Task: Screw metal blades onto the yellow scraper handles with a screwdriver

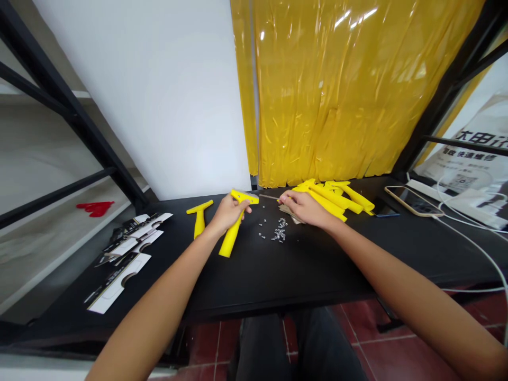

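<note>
My left hand (pixel 229 212) is closed around a yellow T-shaped plastic scraper handle (pixel 229 242); small dark holes or screws show in its crosspiece. In my right hand (pixel 300 206) is a thin metal rod (pixel 270 197), probably a screwdriver shaft, pointing left at the crosspiece; my fingers hide its other end. Whether the rod touches the handle I cannot tell. Between and below my hands lie several small loose screws and nuts (pixel 280 231). Another yellow T-shaped handle (pixel 199 219) rests left of my left hand. Several yellow handle pieces (pixel 337 198) are piled behind my right hand.
White and black cards (pixel 123 280) with curved cutouts lie at the left of the black table (pixel 254 286). A phone (pixel 413 201) with white cables (pixel 472 238) is at the right. Yellow strip curtain (pixel 337 95) and white panel (pixel 159 100) stand behind; black metal posts flank the table.
</note>
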{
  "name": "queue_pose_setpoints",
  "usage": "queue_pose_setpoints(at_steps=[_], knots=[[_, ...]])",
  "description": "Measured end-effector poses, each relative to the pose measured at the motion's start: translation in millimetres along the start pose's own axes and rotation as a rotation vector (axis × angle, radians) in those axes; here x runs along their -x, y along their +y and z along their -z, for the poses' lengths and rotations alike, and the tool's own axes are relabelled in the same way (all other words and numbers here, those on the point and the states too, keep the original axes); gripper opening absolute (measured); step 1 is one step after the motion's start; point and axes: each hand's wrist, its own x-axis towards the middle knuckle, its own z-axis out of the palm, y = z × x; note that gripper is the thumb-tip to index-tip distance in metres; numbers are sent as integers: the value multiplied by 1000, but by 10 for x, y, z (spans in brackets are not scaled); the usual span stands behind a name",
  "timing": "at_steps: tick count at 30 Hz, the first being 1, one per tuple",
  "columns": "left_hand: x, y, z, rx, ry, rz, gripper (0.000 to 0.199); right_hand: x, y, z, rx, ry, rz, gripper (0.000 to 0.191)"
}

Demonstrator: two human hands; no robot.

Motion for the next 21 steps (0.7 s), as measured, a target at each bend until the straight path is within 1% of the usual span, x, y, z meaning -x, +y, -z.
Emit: queue_pose_setpoints(at_steps=[2,5,7,9,10,11,12,14,16,19,21], knots=[[-37,-56,51,-10,38,48,29,-24,92,40,-18,112,-3,31],[-84,-146,116,-138,94,88,50,-77,254,122,-22,272,-58,25],[-106,-185,152,-286,143,75,68,-107,348,213,11,363,-98,21],[-115,-198,183,-500,188,55,86,-119,421,335,76,440,-154,21],[-113,-195,197,-621,196,48,90,-116,451,401,127,453,-193,22],[-107,-187,210,-737,192,42,90,-107,478,466,193,441,-234,23],[-96,-175,223,-839,183,37,87,-92,503,525,276,397,-275,25],[-65,-148,250,-983,155,19,74,-55,551,615,459,266,-355,30],[-31,-122,282,-1073,137,4,57,-20,593,658,613,146,-438,33],[2,-91,343,-1198,123,36,38,5,632,659,728,49,-530,38],[8,-75,386,-1264,118,76,31,4,631,641,756,14,-560,42]])
